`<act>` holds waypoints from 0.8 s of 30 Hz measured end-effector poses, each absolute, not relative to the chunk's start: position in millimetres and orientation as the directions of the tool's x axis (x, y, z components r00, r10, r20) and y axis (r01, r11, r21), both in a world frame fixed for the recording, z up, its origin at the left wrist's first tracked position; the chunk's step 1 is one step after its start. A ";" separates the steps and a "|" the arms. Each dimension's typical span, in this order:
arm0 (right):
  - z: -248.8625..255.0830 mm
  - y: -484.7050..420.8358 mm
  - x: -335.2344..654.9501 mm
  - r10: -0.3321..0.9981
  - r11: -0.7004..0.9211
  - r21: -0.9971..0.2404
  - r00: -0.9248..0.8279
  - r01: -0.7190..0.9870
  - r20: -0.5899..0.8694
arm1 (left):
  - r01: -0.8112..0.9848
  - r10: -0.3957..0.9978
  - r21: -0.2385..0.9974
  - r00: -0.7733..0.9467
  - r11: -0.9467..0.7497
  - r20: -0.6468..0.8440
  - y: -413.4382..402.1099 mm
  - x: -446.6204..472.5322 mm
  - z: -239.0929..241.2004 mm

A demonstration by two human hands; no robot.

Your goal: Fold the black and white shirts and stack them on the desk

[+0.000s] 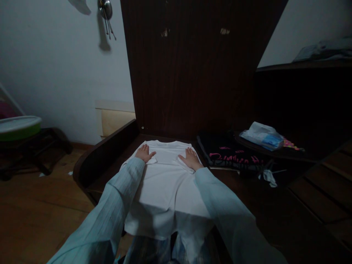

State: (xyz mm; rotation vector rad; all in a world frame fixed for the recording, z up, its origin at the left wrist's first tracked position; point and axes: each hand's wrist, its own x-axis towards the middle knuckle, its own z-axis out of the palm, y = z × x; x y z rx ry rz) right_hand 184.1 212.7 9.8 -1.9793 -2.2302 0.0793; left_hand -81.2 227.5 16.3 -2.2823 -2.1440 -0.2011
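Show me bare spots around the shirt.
A narrow strip looks bare between the white shirt and the raised board on the left; another, dim, lies between the right sleeve and the black printed bundle. Crowded: back right, with that bundle and a plastic packet.

White shirt [159,189]: matt cloth, smooth under your left fingers [145,147] and right fingers [189,150], softly creased nearer you.
Blue sleeves [125,181]: matt cloth with fine lengthwise texture, wrinkled, behind your fingers.
Upright panel [192,80]: dark, smooth wood-look surface beyond your fingertips, roughly scuffed at the pale patches.
Side rail [106,152]: dark wood-look, faintly glossy along its edge, left of your left fingers.
Packet [262,136]: thin, crinkled plastic by its look, slightly shiny, well right of your right fingers.
Wall hook [106,9]: glossy metal, far beyond your left fingers.
Floor [49,200]: wood-look, dull sheen, left of your fingers.
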 end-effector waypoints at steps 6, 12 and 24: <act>21.4 196.0 182.0 0.937 0.133 -0.066 -0.104 0.989 0.335 | 0.997 0.962 0.050 -0.072 0.061 0.265 210.3 -76.1 28.7; 27.2 188.2 180.2 0.978 0.093 -0.056 -0.081 0.994 0.194 | 0.999 0.986 0.038 -0.040 0.034 0.162 207.7 -77.6 31.6; 2.8 135.9 209.0 0.913 0.385 -0.081 -0.368 0.919 0.175 | 0.943 0.924 0.020 0.321 -0.332 0.206 161.4 -130.4 -10.7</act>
